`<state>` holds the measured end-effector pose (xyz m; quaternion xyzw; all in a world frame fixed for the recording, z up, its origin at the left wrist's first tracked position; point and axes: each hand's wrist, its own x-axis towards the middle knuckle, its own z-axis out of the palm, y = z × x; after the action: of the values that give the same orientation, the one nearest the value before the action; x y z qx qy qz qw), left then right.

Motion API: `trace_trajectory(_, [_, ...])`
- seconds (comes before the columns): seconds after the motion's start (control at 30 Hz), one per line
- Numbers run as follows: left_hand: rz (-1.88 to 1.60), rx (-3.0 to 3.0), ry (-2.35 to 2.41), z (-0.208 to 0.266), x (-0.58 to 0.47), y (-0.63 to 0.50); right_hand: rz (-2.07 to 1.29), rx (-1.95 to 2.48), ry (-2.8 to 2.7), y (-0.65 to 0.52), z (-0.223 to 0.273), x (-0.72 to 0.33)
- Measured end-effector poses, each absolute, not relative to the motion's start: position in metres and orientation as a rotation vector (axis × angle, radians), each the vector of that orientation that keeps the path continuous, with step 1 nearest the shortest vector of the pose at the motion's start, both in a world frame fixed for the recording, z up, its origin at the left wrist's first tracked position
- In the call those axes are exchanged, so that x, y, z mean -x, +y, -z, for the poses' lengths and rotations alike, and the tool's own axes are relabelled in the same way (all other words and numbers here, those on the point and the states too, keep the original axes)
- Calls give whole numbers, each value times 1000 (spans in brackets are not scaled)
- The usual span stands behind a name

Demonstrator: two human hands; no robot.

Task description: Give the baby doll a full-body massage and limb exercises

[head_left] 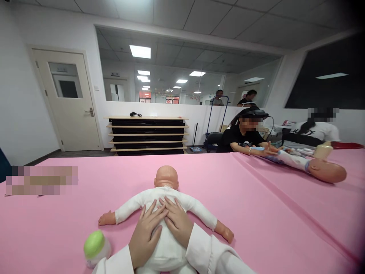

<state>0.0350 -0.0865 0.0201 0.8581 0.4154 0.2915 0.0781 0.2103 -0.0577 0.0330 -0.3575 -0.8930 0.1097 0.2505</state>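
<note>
A baby doll (168, 247) in a white cloth body lies face down in front of me, its bald head away from me and its arms spread to both sides. Flat on its back rests my left hand (146, 230), fingers stretched out. My right hand (177, 220) lies on the upper back too, open, its fingertips meeting those of the left. White sleeves cover both my wrists. Left of the doll stands a white container with a green lid (94, 244), near my left sleeve.
A pink cover (256, 213) spreads over the table. At the right, a co-worker (245, 133) in a headset handles another doll (325, 170), beside a beige pump bottle (323, 150). A blurred patch (42, 180) lies at the left. Behind the table stands a low shelf stack (146, 135).
</note>
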Motion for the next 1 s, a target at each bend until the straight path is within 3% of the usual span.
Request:
trace_trajectory(0.57, [-1251, -2065, 1288, -7, -25, -83, -42, 1514, -1992, -51, -3, -224])
trace_trajectory(0.8, [-1509, -1986, 1352, -23, -21, -77, 159, 1093, -2251, -48, -11, -231])
trace_trajectory(0.9, [-1432, -2190, 1290, -24, -22, -73, 105, 961, -2413, -45, -16, -230])
trace_trajectory(1.0, [-1120, -2479, 1186, -21, -22, -68, 61, 964, -2481, -44, -19, -229])
